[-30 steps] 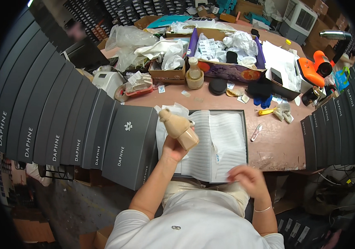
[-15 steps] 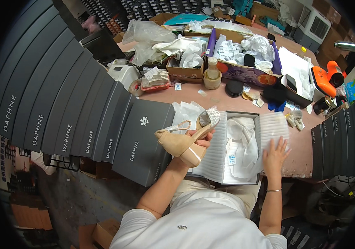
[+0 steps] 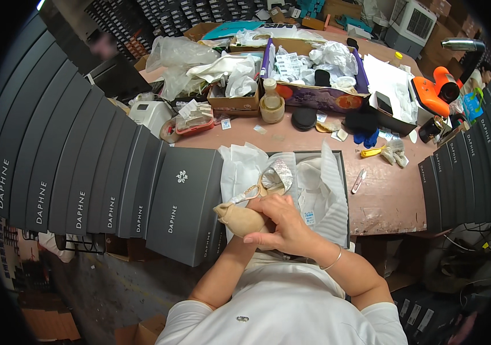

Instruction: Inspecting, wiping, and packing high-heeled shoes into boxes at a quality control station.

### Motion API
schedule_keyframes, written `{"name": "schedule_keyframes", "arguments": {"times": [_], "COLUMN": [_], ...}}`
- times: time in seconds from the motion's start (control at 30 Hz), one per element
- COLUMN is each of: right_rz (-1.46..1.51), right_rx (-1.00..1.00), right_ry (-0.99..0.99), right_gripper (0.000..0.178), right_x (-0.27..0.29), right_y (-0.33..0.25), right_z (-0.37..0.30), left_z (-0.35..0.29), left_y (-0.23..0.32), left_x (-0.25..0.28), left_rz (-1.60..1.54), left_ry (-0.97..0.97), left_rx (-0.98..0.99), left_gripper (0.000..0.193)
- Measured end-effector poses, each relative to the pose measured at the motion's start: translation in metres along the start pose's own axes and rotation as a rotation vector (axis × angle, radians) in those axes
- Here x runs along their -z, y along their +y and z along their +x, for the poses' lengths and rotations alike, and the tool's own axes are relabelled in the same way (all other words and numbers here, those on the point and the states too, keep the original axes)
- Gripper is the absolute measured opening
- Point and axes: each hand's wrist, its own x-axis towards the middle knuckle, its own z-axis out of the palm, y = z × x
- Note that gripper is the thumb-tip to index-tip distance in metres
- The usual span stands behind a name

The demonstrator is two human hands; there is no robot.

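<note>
A beige high-heeled sandal (image 3: 238,221) with a glittery silver strap (image 3: 280,172) is held up in front of me. My right hand (image 3: 284,223) has its fingers and thumb wrapped round the sandal's heel part. Beneath the shoe is my left hand (image 3: 239,246), gripping it from below, with its fingers mostly hidden by the shoe and my right hand. Behind my hands lies an open grey shoe box (image 3: 345,210), lined with white tissue and a ribbed foam sheet (image 3: 332,198). Inside the box a small label (image 3: 309,218) shows.
Stacked grey shoe boxes (image 3: 90,167) rise on the left, with another stack (image 3: 458,172) at the right. Thread snips (image 3: 359,181) and a yellow-handled tool (image 3: 373,152) lie right of the open box. A glue bottle (image 3: 272,103) and cartons of crumpled paper (image 3: 323,95) stand behind.
My right hand has left the foam sheet at the box's right side and come over to the sandal. The foam now folds up over the box. The sandal has turned and its heel is covered.
</note>
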Motion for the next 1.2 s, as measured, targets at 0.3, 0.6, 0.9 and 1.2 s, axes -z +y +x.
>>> {"name": "schedule_keyframes", "arguments": {"times": [0.3,0.6,0.9,1.2], "right_rz": [0.153,0.301,-0.121,0.158], "right_rx": [-0.131,-0.216,0.015,-0.104], "right_ry": [0.014,-0.058,-0.361,-0.002], "right_gripper": [0.03,0.023,0.039,0.025], "right_x": [0.004,0.009,0.031,0.026], "right_y": [0.007,0.013,0.012,0.009], "right_z": [-0.001,0.0,0.007,-0.006], "left_z": [-0.007,-0.024,-0.043,-0.082], "left_y": [0.004,0.004,0.007,0.046], "left_x": [0.017,0.017,0.036,0.0], "left_rz": [0.065,-0.25,-0.148,1.3], "left_ry": [0.091,0.373,0.154,0.351], "left_rx": [0.134,0.117,0.075,-0.503], "left_gripper": [0.025,0.033,0.03,0.091]}}
